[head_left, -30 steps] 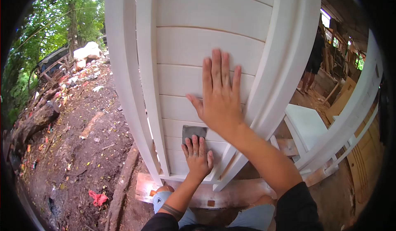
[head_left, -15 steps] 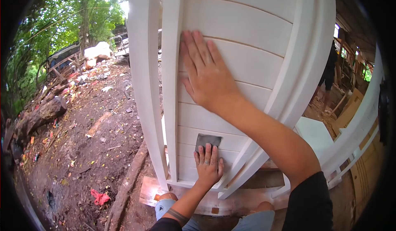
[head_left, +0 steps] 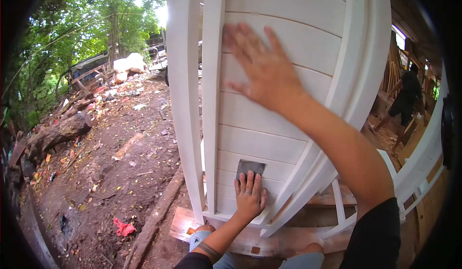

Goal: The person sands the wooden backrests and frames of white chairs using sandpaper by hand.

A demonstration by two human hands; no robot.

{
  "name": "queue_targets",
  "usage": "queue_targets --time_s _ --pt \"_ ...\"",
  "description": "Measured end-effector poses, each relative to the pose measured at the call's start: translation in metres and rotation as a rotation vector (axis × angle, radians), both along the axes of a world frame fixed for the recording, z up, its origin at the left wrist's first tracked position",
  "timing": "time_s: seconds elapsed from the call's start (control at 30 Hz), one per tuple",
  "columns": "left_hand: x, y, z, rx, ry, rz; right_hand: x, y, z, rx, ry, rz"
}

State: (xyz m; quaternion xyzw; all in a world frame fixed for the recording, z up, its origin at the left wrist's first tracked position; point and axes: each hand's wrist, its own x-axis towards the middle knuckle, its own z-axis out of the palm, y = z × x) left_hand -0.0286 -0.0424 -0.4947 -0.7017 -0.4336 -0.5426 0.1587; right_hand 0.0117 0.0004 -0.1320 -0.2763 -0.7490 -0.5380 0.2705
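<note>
A tall white panel (head_left: 262,134) with horizontal grooves stands between white upright rails. Near its lower end lies a small dark grey sheet (head_left: 251,167), with the fingertips of my left hand (head_left: 249,197) resting on its bottom edge. The left fingers are stretched out, and the sheet lies flat against the panel. Higher up, my right hand (head_left: 262,64) is spread over the panel close to the left rail (head_left: 215,100), its fingers blurred by motion. Nothing shows in the right hand.
A wooden beam (head_left: 298,240) crosses below the panel. Dirt ground with logs (head_left: 60,134), a red scrap (head_left: 123,226) and white sacks (head_left: 129,64) lies left. At right are white frame pieces (head_left: 418,168) and a person in dark clothes (head_left: 408,93).
The view has turned, so the panel appears farther right. My right hand has moved up and across to the panel's left side. My left hand stays at the grey sheet.
</note>
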Motion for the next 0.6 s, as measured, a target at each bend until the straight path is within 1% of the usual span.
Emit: queue_targets --time_s 0.03,0.13,0.23,0.3,0.37,0.43,0.53,0.6 --pt "0.0 0.0 0.001 0.002 0.006 0.008 -0.003 0.004 0.011 0.065 0.03 -0.023" --pt "-0.001 0.001 0.0 -0.004 0.003 0.025 -0.016 0.012 0.022 0.152 0.16 0.088" --pt "0.001 -0.003 0.0 -0.024 -0.013 0.032 -0.032 0.002 -0.018 0.032 0.117 -0.088" --pt "0.001 -0.001 0.002 -0.024 0.0 0.014 -0.034 0.006 -0.048 0.014 0.103 -0.083" --pt "-0.001 -0.005 0.006 -0.054 0.02 -0.014 -0.031 0.009 -0.075 -0.16 0.153 0.088" --pt "0.0 -0.01 0.012 -0.082 0.044 0.017 -0.016 0.007 -0.087 -0.077 0.015 0.077" --pt "0.0 -0.011 0.011 -0.054 0.086 0.044 0.003 0.002 -0.07 0.003 -0.033 0.104" --pt "-0.001 -0.009 0.008 -0.037 0.094 0.054 0.008 0.004 -0.045 0.062 0.037 0.033"
